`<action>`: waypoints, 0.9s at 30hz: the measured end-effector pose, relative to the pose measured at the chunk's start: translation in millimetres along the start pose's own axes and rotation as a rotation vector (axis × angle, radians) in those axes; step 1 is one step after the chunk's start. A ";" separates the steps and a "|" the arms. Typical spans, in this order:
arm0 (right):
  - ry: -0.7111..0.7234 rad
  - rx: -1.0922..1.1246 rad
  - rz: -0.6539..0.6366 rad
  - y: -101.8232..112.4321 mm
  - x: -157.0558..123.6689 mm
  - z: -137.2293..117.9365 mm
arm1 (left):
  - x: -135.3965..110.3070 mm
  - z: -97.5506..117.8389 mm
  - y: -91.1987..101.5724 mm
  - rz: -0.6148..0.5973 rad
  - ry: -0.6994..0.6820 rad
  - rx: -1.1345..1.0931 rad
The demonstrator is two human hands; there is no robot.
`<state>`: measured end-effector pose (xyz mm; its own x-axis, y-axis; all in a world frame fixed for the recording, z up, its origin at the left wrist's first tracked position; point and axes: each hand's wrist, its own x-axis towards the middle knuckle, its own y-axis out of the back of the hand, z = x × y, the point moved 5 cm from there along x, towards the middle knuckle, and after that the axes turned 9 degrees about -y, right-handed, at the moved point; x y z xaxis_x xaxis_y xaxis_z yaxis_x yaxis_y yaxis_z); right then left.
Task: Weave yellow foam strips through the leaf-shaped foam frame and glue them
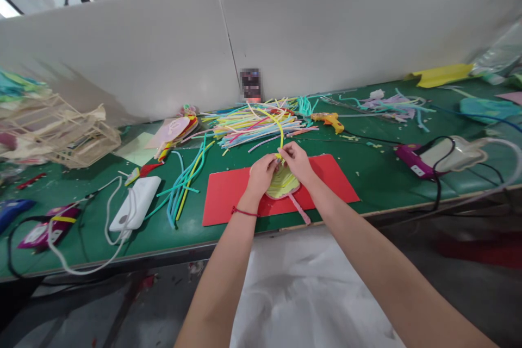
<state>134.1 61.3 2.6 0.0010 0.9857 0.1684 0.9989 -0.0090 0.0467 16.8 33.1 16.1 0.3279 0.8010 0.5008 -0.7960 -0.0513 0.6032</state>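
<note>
Both hands meet over a red board (230,196) near the table's front edge. A yellow pipe cleaner (280,129) arches up and away from my fingers toward the back. My left hand (263,173) pinches its lower end, and my right hand (297,162) has its fingers closed on it just beside. Under the hands lies a pale yellow-green fan-shaped piece (281,187) with a pink stick handle (299,208) pointing toward me. Fingers partly cover the piece's upper part.
A heap of coloured pipe cleaners (253,125) lies behind the board. Loose teal strips (181,182) and a white power bank (136,202) are to the left. An orange glue gun (328,120) trails a cable rightward. A phone (250,85) leans on the partition (346,32).
</note>
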 end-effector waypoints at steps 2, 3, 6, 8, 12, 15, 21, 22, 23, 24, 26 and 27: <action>0.003 0.007 -0.003 0.1 -0.4 -0.6 | 0.2 1.6 0.9 -0.004 -0.017 0.017; 0.006 0.011 -0.005 0.1 -0.6 -1.0 | 0.3 2.3 1.3 -0.006 -0.024 0.022; 0.012 0.023 -0.018 -0.2 -1.0 -1.9 | 0.9 3.2 2.1 -0.015 -0.041 0.024; 0.015 0.029 -0.022 -0.2 -1.2 -2.2 | 1.2 3.4 2.3 -0.022 -0.051 0.016; 0.016 0.030 -0.019 0.4 -1.2 -2.3 | 1.4 4.1 2.4 -0.035 -0.066 -0.002; 0.007 0.041 -0.014 0.6 -1.2 -2.2 | 1.9 5.0 2.5 -0.044 -0.056 -0.016; -0.097 0.221 -0.009 1.4 -1.8 -0.9 | 4.4 6.4 0.8 -0.055 0.026 -0.176; -0.112 0.258 -0.012 1.4 -2.0 -0.8 | 4.7 6.6 0.0 -0.059 0.041 -0.229; -0.122 0.284 -0.018 1.2 -2.2 -1.0 | 4.9 6.7 -0.6 -0.060 0.055 -0.278; -0.127 0.297 -0.028 0.8 -2.5 -1.4 | 5.1 6.8 -1.0 -0.057 0.068 -0.319; -0.120 0.288 -0.060 -0.7 -3.2 -2.9 | 5.1 6.6 -1.1 -0.046 0.091 -0.378; -0.112 0.271 -0.080 -1.7 -3.7 -3.9 | 5.0 6.4 -1.0 -0.041 0.103 -0.400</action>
<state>132.3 57.0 5.7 -0.0876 0.9941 0.0647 0.9724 0.0994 -0.2113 22.4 33.4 22.0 0.3271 0.8541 0.4043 -0.9248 0.2014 0.3228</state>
